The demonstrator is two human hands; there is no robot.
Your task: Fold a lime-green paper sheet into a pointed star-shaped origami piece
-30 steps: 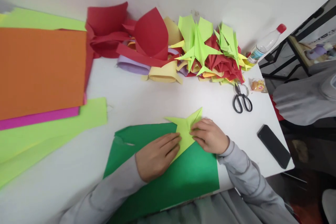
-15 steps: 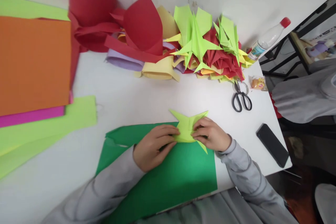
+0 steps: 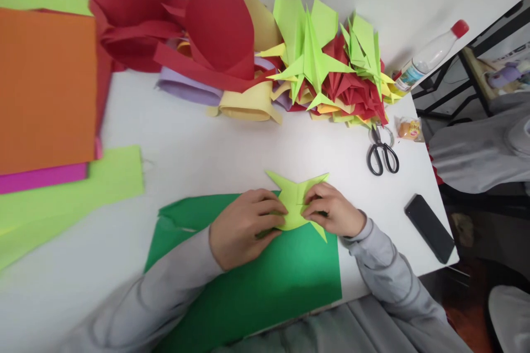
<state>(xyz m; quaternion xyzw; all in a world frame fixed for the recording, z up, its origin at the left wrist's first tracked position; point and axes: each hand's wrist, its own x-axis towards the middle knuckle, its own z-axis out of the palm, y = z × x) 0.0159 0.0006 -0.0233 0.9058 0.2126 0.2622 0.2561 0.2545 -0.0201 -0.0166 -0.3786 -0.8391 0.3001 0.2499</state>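
A folded lime-green paper piece (image 3: 295, 210) with pointed corners lies at the upper edge of a dark green sheet (image 3: 281, 270). My left hand (image 3: 247, 227) grips its left side, thumb below and fingers above. On the right side, my right hand (image 3: 333, 210) pinches the paper between thumb and fingers. Two points stick out at the top, and one shows below my right hand. The far left part of the folded piece is hidden behind my left fingers.
Folded paper shapes (image 3: 314, 60) are heaped at the back, beside red paper rolls (image 3: 221, 27). Scissors (image 3: 381, 153), a wrapped snack (image 3: 409, 129), a phone (image 3: 429, 228) and a bottle (image 3: 430, 58) are on the right. An orange sheet (image 3: 45, 91) tops a stack at left.
My left fingers have shifted slightly right over the folded paper, and its lower edge now bulges a little more. The whole view has shifted slightly. My right hand keeps its pinch.
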